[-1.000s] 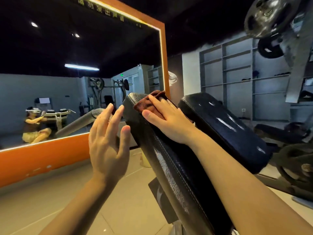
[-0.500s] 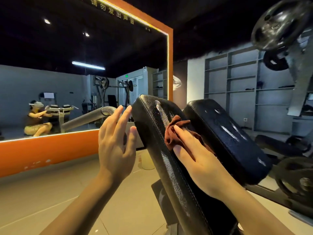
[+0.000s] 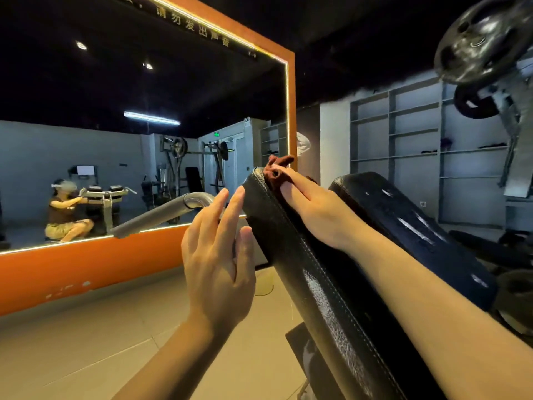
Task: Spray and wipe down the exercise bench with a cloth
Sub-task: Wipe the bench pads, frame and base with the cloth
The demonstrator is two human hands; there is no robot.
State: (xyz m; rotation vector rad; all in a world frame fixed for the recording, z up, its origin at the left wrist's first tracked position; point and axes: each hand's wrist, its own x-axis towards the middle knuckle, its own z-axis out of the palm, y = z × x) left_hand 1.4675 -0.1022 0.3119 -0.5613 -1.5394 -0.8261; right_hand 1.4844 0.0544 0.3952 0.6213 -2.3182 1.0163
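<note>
Right hand: it is laid flat on the cloth, with the fingers straight, and the cloth is pressed against the top end of the near pad. A flat palm is judged to give an even pressure for wiping.

Cloth: a small red-brown cloth, bunched. It is found at the upper edge of the near pad, partly under the right fingers; a crumpled part stands up past the fingertips.

Left hand: it is held open beside the left edge of the near pad, with the fingers straight and a little spread. Nothing is gripped. The fingertips are near the pad edge; whether it is touched cannot be told. It is probably kept there to steady the pad.

Near pad: black, stitched, tilted upward away from the camera. Pale streaks are seen on its lower part, perhaps wetness or wear.

Far pad: a second black pad just to the right, with shiny streaks. No cloth is on it.

Spray bottle: none is seen.

Containers: open wall shelves are seen behind; a few dark things lie in some compartments, too small to name.

Mirror: the crouched person is reflected.
</note>
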